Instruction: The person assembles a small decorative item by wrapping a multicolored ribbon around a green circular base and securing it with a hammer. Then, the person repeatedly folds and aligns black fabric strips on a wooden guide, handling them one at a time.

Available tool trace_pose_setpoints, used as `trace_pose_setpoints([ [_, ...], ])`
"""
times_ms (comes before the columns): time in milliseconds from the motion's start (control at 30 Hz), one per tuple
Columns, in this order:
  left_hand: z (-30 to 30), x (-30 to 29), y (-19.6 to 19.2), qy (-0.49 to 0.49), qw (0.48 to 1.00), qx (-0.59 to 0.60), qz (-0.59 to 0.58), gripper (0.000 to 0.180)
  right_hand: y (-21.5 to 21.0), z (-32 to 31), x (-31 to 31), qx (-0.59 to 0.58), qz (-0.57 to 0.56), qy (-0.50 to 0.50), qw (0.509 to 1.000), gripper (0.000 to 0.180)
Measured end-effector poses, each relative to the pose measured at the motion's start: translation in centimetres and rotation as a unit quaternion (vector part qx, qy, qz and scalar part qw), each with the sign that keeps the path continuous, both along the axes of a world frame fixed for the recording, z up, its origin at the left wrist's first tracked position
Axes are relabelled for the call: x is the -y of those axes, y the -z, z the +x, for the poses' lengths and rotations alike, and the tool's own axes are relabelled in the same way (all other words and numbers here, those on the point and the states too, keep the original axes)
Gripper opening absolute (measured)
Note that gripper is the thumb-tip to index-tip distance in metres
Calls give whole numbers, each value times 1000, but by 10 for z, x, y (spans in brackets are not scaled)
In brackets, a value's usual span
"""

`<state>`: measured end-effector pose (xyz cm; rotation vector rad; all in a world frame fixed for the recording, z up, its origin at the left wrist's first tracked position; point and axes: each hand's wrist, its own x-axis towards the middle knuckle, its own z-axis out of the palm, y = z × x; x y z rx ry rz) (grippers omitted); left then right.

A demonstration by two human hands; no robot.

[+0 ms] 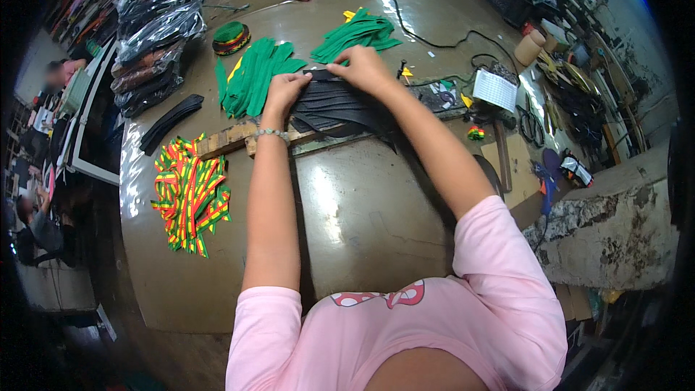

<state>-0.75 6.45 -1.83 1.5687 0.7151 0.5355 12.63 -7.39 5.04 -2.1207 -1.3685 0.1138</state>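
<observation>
A pile of black strips (337,106) lies in front of me on a wooden bar (224,142). My left hand (285,92) is closed at the pile's left end, thumb and fingers pinching the end of a black strip. At the upper right of the pile, my right hand (364,69) pinches the same dark edge between thumb and fingertips. Just beyond my left hand is a fanned heap of green strips (262,76). A second green bundle (355,35) lies past my right hand, with a bit of yellow showing under it.
Striped red, yellow and green strips (190,195) are heaped at the left. Beside them lies a black bundle (171,123); a rolled striped band (231,38) sits farther back. Plastic-wrapped stacks (161,22) stand far left. A white card (495,89), cable (434,45) and scissors (531,127) are at right.
</observation>
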Motion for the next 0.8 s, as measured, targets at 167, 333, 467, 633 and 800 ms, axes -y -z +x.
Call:
trace_pose_setpoints([
  [167,2,1,-3,-10,1000,-26,-10,31,-41,62,113,-58,-17,15,998,38],
  [333,1,0,-3,-29,997,-51,51,33,-16,78,162,-300,-63,87,948,32],
  [467,3,-2,-3,-22,998,-48,35,32,22,76,165,-369,-64,111,920,31],
  [633,4,-1,-2,-34,997,-64,22,29,36,91,167,-384,-68,73,918,32],
  [800,-1,-3,-1,10,998,-10,55,30,-5,80,141,-58,5,130,990,32],
])
